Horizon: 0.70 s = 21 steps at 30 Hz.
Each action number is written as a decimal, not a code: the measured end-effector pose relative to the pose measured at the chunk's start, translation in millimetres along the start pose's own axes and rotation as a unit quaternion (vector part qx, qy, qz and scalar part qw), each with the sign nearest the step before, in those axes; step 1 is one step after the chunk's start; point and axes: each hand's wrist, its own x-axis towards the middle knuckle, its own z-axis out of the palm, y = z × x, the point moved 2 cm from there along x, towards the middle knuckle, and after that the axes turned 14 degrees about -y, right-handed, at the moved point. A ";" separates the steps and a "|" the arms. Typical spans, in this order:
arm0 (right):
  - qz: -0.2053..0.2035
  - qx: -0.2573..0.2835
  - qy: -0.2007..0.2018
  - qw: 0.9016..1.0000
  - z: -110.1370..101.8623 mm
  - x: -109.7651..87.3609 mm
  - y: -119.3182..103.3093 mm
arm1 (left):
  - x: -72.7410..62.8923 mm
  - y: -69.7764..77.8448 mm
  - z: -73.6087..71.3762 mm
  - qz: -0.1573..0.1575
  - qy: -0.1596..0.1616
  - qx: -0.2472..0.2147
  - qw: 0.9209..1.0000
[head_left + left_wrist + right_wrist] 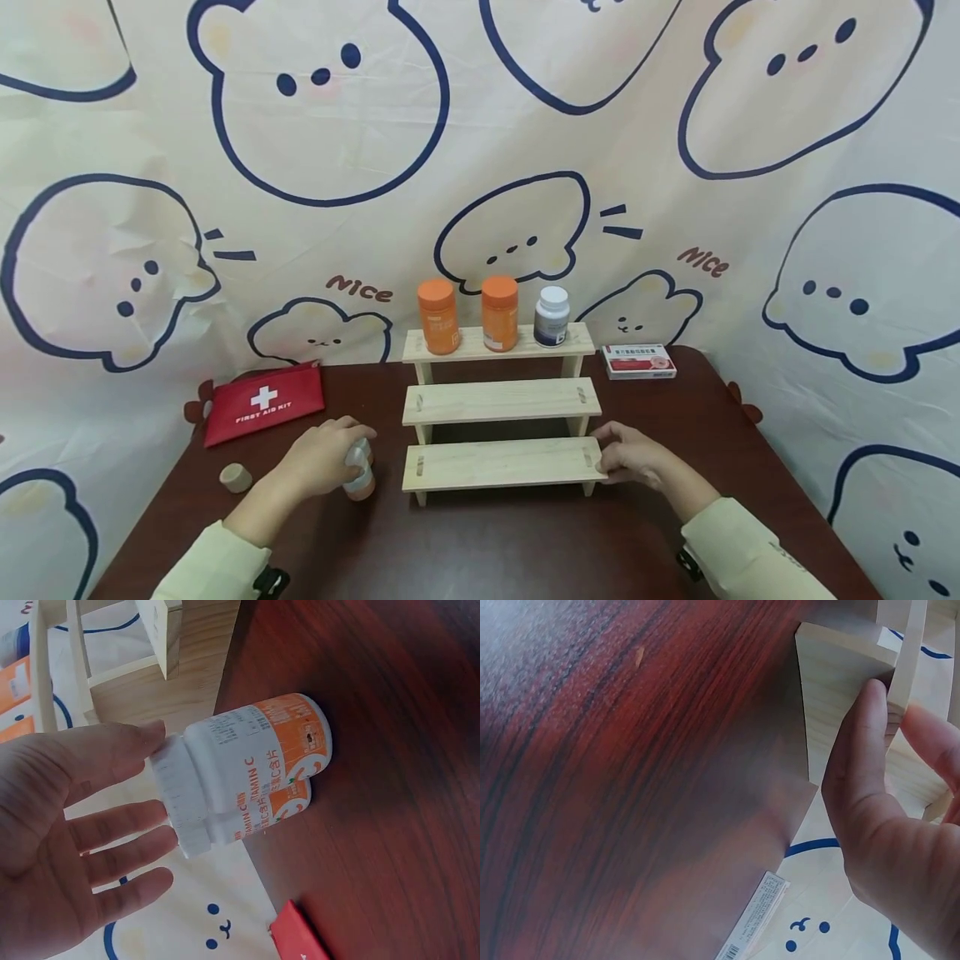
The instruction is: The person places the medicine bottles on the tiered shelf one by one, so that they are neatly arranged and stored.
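Note:
My left hand (324, 454) holds a white vitamin C bottle (232, 761) by its white cap, thumb on one side and fingers on the other. A second bottle (298, 801) with the same orange label stands right behind it, mostly hidden. To the right is a three-tier wooden rack (498, 467). At the right end of its lowest board my right hand (637, 457) pinches the edge, thumb over the top and fingers underneath. Two orange bottles (500, 312) and a white bottle with a dark label (552, 317) stand on the top tier.
A red first aid kit pouch (264, 403) lies at the back left, with a small beige cylinder (236, 477) in front of it. Behind the rack's right side lies a red-and-white medicine box (638, 362). A patterned cloth hangs around the dark wooden table (480, 550).

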 end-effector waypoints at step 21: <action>-0.026 0.006 -0.007 1.000 1.7 -1.1 0.2 | 2.6 -22.4 9.6 0.019 -0.026 -0.090 0.995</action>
